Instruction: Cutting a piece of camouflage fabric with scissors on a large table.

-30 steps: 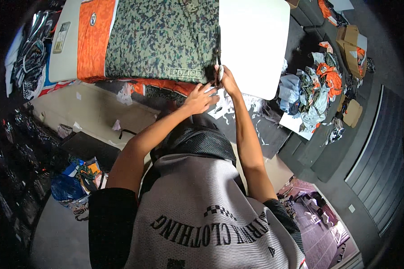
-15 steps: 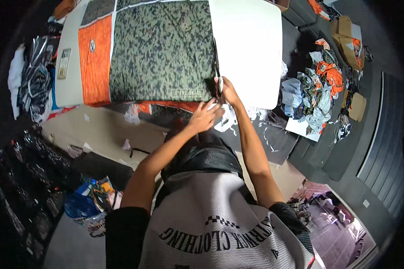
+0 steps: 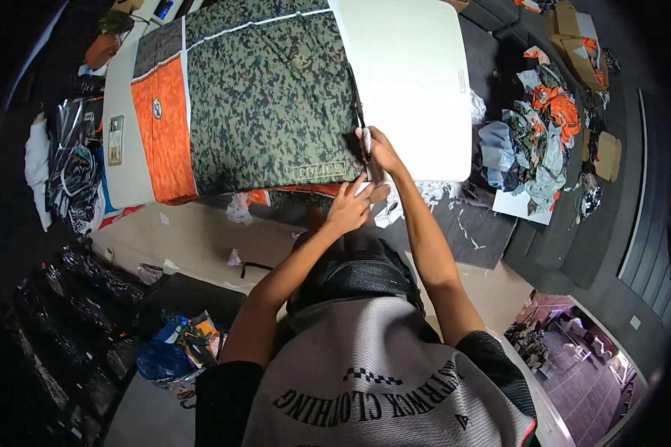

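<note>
Scissors point(image 3: 360, 115) at right edge of camouflage cloth point(image 3: 268, 104)
My right hand point(image 3: 382, 154) grips them; left hand point(image 3: 348, 211) half-curled at near corner, hold unclear.

Green camouflage-print fabric sheet point(image 3: 268, 97): single row of pale block capitals point(image 3: 318, 171) in a rectangular outline, near edge, right end. Left of sheet, bright orange patterned fabric strip point(image 3: 164, 153): oval emblem point(image 3: 157, 109), too small to read. Wearer-side of sheet, grey ribbed shirt point(image 3: 343, 335): arched black capitals point(image 3: 354, 408), chequered strip point(image 3: 373, 377).

Beige flr point(image 3: 138, 237) L, dk grey sofa point(image 3: 578, 249) R (slatted panel point(image 3: 653, 216) beyond).
</note>
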### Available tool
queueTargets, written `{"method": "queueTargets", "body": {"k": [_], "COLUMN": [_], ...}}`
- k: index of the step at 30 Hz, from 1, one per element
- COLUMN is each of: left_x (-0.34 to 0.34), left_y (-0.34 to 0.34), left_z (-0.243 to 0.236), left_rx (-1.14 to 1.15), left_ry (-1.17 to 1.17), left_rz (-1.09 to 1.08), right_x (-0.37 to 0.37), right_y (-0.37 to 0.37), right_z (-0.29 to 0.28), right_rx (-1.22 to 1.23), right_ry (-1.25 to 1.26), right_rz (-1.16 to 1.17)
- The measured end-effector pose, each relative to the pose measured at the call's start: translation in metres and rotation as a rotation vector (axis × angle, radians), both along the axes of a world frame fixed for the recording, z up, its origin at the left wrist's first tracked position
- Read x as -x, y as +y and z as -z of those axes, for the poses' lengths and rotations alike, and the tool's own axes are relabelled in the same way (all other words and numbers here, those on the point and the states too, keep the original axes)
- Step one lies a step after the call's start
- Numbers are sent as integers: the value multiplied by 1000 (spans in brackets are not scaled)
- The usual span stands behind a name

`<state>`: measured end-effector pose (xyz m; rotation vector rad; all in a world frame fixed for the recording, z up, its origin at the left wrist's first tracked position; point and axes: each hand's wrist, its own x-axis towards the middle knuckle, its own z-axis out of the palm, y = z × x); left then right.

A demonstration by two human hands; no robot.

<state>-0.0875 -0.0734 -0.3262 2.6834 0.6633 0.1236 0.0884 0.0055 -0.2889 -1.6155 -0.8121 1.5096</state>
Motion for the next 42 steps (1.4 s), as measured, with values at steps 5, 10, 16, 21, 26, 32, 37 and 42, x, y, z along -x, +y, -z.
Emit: {"method": "queueTargets", "body": {"k": [5, 10, 16, 21, 26, 32, 37, 42], "left_x": [0, 1, 0, 0, -1, -3, -2, -3], "left_y": [-1, -2, -2, -4, -4, -7, -11, -10], "left_z": [0, -2, 1, 4, 8, 14, 19, 18], "left_rx": [12, 43, 51, 17, 12, 18, 24, 39], "left_ry": [-2, 30, -18, -75, -58, -68, -88, -110], "left_rz": [6, 4, -22, -43, -37, -51, -62, -75], "right_x": [-1, -1, -7, -8, -11, -16, -17, -16], "right_y": [7, 17, 34, 40, 46, 52, 56, 64], "right_z": [-1, -3, -7, -7, -5, 1, 3, 4], "right_rx": [-2, -25, -38, -44, -45, -41, -51, -46], "right_ry": [15, 16, 2, 9, 18, -32, -55, -70], "right_rz": [2, 4, -2, -21, -42, -44, -52, -64]}}
